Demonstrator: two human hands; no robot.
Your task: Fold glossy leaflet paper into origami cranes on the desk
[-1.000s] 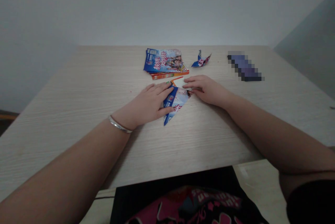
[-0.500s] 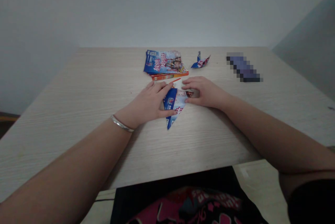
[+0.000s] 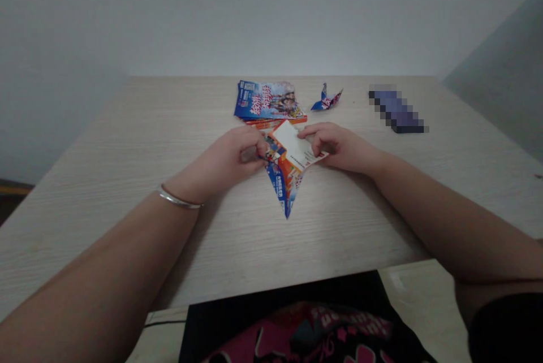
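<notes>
Between my hands is a partly folded printed paper (image 3: 288, 168), blue and orange with a white part showing at the top. Its lower end narrows to a point toward me. My left hand (image 3: 244, 149) pinches the paper's left edge, with a silver bangle (image 3: 178, 199) round that wrist. On the other side, my right hand (image 3: 328, 145) grips the white part at the right, thumb and fingers curled on it. Parts of the paper lie hidden under the fingers of both hands.
Behind my hands lies a stack of blue printed leaflets (image 3: 269, 100), with orange edges below. Right of it stands a small folded paper figure (image 3: 326, 100) with upturned points. A blurred-out dark, phone-like object (image 3: 396, 111) rests farther right on the pale wooden table (image 3: 127, 148).
The paper has been opened up, so its orange inside and white part now show. Both hands have gone from lying flat over it to pinching its sides. Its point has turned slightly right.
</notes>
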